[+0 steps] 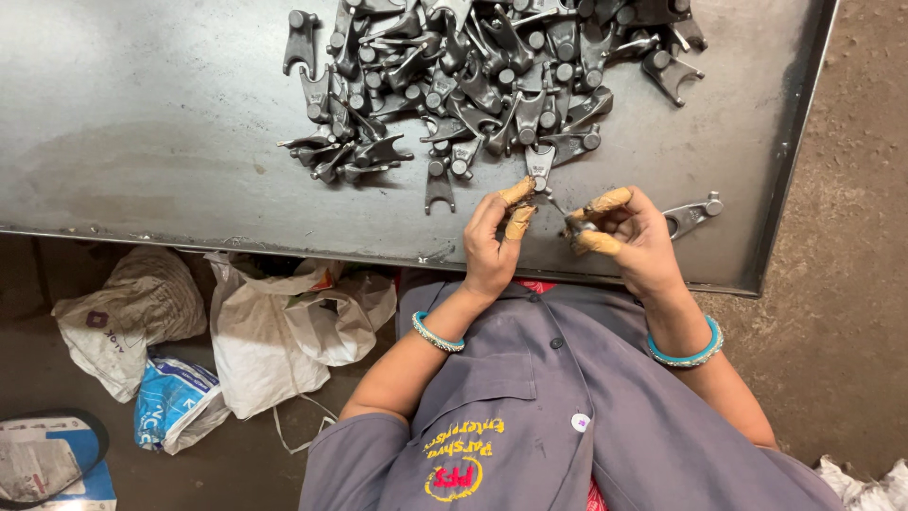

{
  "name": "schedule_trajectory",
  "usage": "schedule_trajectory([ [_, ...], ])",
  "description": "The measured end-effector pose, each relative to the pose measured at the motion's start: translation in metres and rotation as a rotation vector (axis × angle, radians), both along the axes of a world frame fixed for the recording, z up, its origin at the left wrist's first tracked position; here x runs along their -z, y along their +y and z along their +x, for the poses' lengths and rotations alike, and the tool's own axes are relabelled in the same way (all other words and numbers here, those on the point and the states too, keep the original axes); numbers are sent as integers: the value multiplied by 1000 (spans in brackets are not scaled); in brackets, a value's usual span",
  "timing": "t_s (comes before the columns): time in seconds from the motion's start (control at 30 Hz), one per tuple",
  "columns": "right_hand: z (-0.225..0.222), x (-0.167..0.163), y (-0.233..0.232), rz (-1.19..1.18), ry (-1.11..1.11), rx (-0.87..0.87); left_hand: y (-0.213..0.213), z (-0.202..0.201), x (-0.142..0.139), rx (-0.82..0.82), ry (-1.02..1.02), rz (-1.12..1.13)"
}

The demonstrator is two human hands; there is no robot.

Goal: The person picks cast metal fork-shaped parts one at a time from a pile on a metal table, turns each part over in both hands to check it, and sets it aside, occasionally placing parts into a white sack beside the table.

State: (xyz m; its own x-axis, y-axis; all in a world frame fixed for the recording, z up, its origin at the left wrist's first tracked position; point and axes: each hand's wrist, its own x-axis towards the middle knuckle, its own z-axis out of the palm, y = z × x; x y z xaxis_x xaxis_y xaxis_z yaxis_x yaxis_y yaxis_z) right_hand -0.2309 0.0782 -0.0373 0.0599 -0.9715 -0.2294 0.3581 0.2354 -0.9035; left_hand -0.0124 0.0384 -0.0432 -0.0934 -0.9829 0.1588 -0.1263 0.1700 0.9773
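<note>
My left hand reaches over the table edge, its taped index finger and thumb pinched at the lower end of a dark forked metal part lying on the steel table. My right hand, fingertips also wrapped in tan tape, is curled around a small metal tool. A thin tip of that tool points toward the same part. Both wrists wear turquoise bangles.
A big heap of several similar forked metal parts fills the table's far middle. One single part lies right of my right hand, near the table's right rim. Below the table's near edge, on the floor to the left, lie white and blue sacks.
</note>
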Motion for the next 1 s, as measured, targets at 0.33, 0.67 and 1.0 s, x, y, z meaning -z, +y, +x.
schedule_trajectory([
  [0.33,-14,3,-4,352,-399,-29,3,-2,9,-23,-57,18],
  [0.67,-39,-69,-67,61,111,-178,3,-10,-1,28,-116,-18],
  [1.0,17,-53,-82,-614,1337,17,-3,-10,-8,113,-325,-171],
])
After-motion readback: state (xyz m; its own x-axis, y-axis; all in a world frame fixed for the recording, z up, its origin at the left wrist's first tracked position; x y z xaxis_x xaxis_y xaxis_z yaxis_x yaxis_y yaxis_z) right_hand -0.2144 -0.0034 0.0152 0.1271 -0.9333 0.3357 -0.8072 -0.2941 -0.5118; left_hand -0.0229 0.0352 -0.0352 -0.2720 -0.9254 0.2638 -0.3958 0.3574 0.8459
